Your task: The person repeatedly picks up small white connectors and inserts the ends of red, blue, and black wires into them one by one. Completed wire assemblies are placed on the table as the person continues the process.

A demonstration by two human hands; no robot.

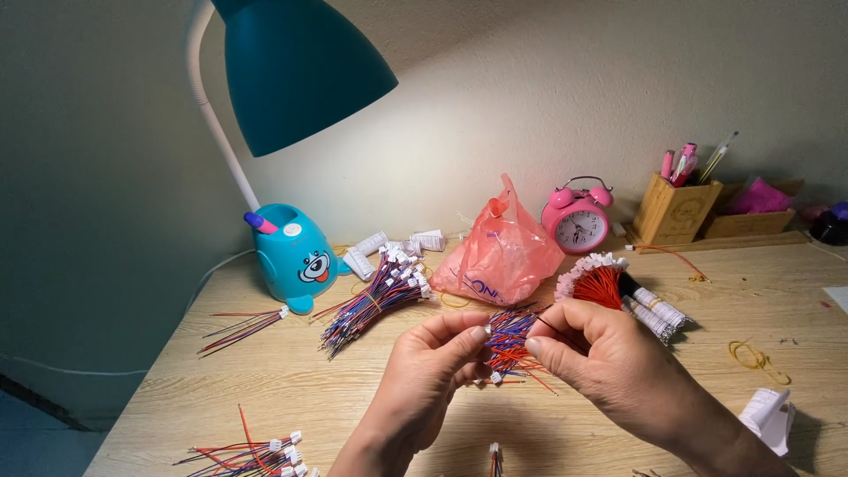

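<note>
Both hands, the left hand [433,362] and the right hand [592,349], pinch a little bunch of red and blue wires [510,343] above the worktop [291,380], near its front edge, probably tidying it; next, careful straightening.

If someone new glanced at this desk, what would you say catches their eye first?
Most likely the two hands at centre front, the left hand and right hand pinching a small bundle of red and blue wires between them. Next, the teal desk lamp looming at upper left over its bear-faced base. Then the pink alarm clock against the back wall, beside a pink plastic bag.
</note>
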